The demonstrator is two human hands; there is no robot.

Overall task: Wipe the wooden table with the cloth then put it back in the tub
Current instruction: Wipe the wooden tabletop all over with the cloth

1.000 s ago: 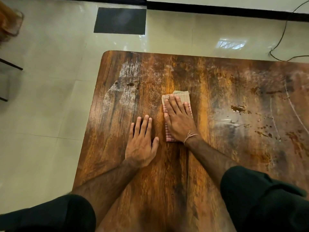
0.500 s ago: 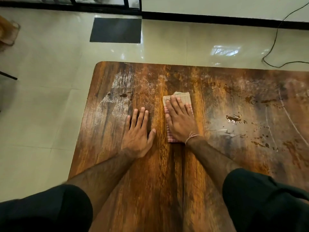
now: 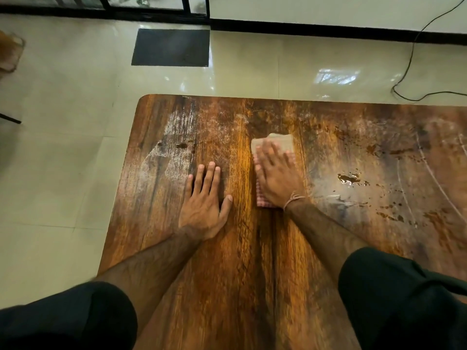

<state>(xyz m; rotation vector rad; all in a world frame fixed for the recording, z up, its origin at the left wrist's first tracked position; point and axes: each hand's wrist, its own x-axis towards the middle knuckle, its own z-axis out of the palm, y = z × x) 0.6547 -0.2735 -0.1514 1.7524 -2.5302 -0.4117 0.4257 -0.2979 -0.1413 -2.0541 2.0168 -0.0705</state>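
The wooden table (image 3: pixel 328 137) is dark brown, with pale dusty streaks at its left and wet brown spots at its right. A folded cloth (image 3: pixel 278 141), beige on top with a pink checked edge, lies flat near the table's middle. My right hand (image 3: pixel 278 176) presses flat on the cloth, fingers spread and blurred, covering most of it. My left hand (image 3: pixel 206 199) rests flat on the bare wood just left of the cloth, fingers apart, holding nothing. The tub is not in view.
A small puddle (image 3: pixel 348 178) and scattered drips sit right of the cloth. The table's left edge and far edge border a glossy tiled floor. A dark mat (image 3: pixel 171 46) lies beyond the table, a black cable (image 3: pixel 409 64) at the far right, a chair at far left.
My right hand with the cloth has shifted slightly and is blurred with motion. The view has tilted so the table sits lower in frame. My left hand stays flat in place.
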